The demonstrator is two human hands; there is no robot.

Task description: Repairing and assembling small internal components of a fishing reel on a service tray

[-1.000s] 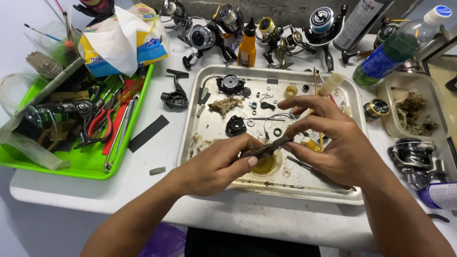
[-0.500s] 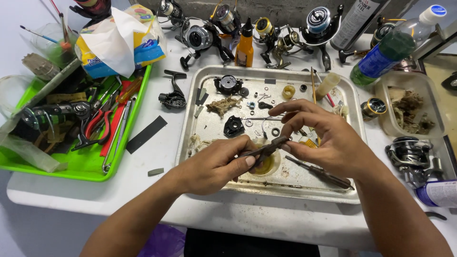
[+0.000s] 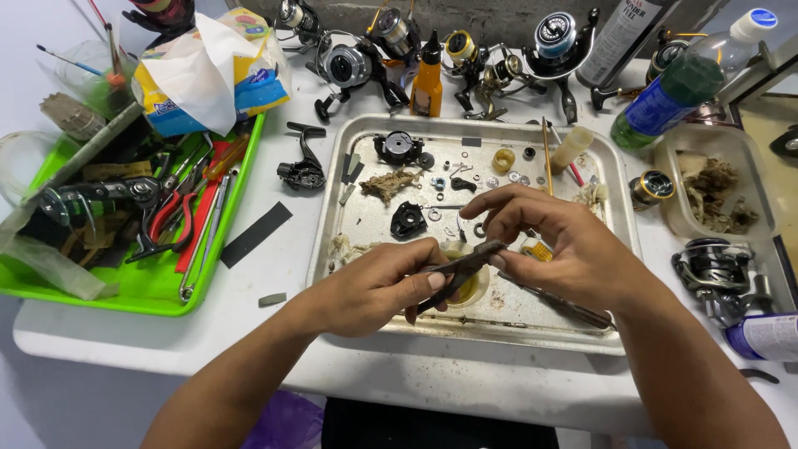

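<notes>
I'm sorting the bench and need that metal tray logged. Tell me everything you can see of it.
The metal tray is a shallow, rectangular pan with rounded corners and a raised rim, dull silver and stained with grime. It lies flat on the white table. Small reel parts, washers and dirty wads are scattered inside. Over its near half, the left hand and right hand hold a dark slender tool.

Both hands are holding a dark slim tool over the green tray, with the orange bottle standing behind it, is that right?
Not quite. In the head view both hands hold the dark slim tool over the metal tray, not the green tray. The orange bottle does stand behind it.
</notes>
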